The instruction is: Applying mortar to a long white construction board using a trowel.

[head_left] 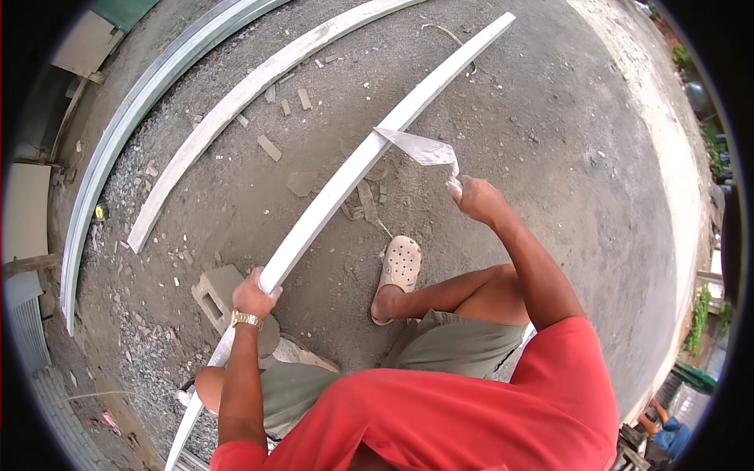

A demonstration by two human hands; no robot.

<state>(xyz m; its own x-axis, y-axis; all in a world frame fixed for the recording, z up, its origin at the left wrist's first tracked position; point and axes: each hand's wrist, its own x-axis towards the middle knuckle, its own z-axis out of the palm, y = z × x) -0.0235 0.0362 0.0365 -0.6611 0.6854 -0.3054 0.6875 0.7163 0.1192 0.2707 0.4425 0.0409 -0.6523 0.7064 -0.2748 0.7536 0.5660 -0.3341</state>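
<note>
A long pale bar (326,196) runs slantwise across the view, from beside my left knee to the upper right. My left hand (255,294) is wrapped round it near its lower part, with a gold watch (247,319) on the wrist. In my right hand (477,200) is a pointing trowel (424,147), gripped by its handle, which my fingers mostly hide. The trowel's whitish, smeared blade lies with its tip at the bar's upper right edge, about midway along.
Another pale bar (228,112) and a bundle of grey metal channels (118,149) lie on the gravelly ground to the left. A hollow concrete block (214,292) is beside my left hand. Broken flat pieces (269,147) are scattered ahead. Another person (670,432) shows at the lower right edge.
</note>
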